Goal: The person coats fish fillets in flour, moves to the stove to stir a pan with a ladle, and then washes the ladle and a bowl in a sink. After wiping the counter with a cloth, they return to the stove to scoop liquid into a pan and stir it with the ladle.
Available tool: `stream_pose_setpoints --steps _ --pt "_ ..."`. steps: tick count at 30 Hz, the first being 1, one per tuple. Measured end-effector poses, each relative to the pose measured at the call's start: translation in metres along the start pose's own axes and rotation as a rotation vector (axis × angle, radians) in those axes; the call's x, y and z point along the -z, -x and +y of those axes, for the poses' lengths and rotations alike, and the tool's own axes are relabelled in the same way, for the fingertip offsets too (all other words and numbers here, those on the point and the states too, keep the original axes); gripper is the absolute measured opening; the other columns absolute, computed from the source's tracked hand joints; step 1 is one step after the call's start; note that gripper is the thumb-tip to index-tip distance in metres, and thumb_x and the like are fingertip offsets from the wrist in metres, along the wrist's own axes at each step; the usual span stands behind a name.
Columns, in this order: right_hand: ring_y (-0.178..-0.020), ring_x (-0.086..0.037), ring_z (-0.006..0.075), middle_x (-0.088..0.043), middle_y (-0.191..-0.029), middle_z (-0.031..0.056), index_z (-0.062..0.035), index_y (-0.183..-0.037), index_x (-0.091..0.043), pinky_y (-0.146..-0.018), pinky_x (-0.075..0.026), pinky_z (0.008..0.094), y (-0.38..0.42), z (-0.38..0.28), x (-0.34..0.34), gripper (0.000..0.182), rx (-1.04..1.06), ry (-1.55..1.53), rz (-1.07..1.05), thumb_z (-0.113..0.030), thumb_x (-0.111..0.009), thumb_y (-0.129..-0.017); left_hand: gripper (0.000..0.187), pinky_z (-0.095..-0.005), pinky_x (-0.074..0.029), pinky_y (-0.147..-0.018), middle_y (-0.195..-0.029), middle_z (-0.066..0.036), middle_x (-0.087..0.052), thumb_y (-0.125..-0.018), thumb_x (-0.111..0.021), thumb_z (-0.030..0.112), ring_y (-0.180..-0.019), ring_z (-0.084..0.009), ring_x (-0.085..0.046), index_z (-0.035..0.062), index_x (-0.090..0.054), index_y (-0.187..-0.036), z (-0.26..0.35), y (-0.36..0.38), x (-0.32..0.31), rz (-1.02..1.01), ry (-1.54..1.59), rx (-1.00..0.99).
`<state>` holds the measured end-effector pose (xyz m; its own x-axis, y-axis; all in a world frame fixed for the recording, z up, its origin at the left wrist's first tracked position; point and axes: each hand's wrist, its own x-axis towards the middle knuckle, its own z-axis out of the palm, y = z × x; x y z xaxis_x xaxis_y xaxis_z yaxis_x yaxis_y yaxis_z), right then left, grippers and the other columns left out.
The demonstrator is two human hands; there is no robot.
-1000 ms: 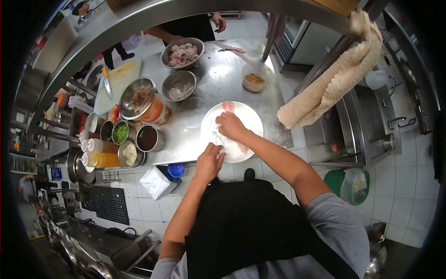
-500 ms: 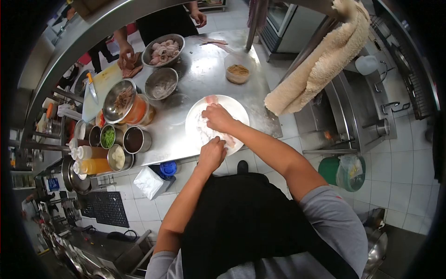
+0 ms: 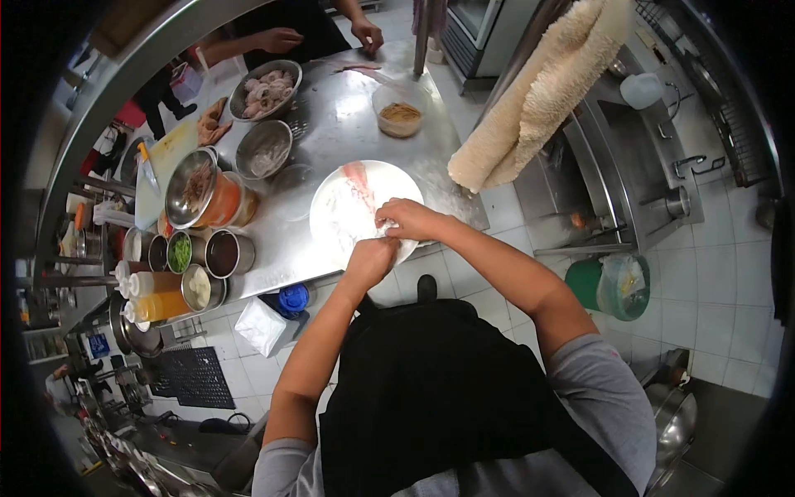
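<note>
A white plate (image 3: 327,228) near the table's front edge carries a layer of white flour-like powder (image 3: 341,207). On its far side lies a pale pink strip of raw meat or fish (image 3: 358,182), partly dusted white. My right hand (image 3: 410,220) is over the plate's right side, fingers bent in a pinch. My left hand (image 3: 372,262) is closed at the near rim, just below the right. The fingertips of both hands come close together around a pale, whitened bit that is mostly hidden; I cannot tell what it is.
A tub of brown crumbs (image 3: 400,118) stands beyond the plate. Leftward are a bowl of raw meat pieces (image 3: 269,91), a metal bowl (image 3: 263,149), a bowl of shredded food (image 3: 197,189), sauce pots (image 3: 230,253) and squeeze bottles (image 3: 159,306). A co-worker's hands (image 3: 281,39) are across the table.
My right hand has moved from the plate's middle toward its near right side, beside the left hand, uncovering the pink strip. The co-worker's hand has left the brownish meat on the board.
</note>
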<state>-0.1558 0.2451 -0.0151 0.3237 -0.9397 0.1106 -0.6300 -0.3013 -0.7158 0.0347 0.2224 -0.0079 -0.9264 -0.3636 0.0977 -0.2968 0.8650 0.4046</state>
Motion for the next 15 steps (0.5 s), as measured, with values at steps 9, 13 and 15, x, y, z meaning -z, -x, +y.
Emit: stream_pose_setpoints --steps 9,13,15 --pt "-0.097 -0.057 0.0312 -0.064 -0.096 0.0115 -0.0021 -0.095 -0.065 -0.088 -0.045 0.0393 0.006 0.002 0.001 0.025 0.103 -0.022 -0.039 -0.005 -0.067 -0.07 0.015 -0.0443 -0.049 -0.06 -0.073 -0.019 -0.063 -0.081 -0.063 0.01 -0.067 -0.0367 -0.063 0.0002 -0.064 -0.092 0.014 0.007 0.003 0.257 0.258 0.244" --pt "-0.098 -0.057 0.0318 -0.062 -0.096 0.0139 0.0002 -0.096 -0.065 -0.087 -0.045 0.0401 0.011 -0.003 0.002 0.025 0.114 -0.043 -0.039 -0.005 -0.066 -0.072 0.018 -0.0412 -0.049 -0.061 -0.068 -0.019 -0.062 -0.081 -0.064 0.011 -0.063 -0.0343 -0.062 -0.0029 -0.066 -0.092 0.014 0.001 0.01 0.306 0.378 0.511" --pt "-0.098 -0.057 0.0321 -0.062 -0.096 0.0148 0.001 -0.096 -0.065 -0.087 -0.046 0.0404 0.012 -0.007 0.004 0.024 0.093 -0.06 -0.045 -0.005 -0.066 -0.072 0.019 -0.0406 -0.049 -0.061 -0.068 -0.019 -0.063 -0.081 -0.065 0.012 -0.062 -0.0335 -0.062 -0.0037 -0.067 -0.091 0.01 -0.003 0.011 0.343 0.419 0.533"
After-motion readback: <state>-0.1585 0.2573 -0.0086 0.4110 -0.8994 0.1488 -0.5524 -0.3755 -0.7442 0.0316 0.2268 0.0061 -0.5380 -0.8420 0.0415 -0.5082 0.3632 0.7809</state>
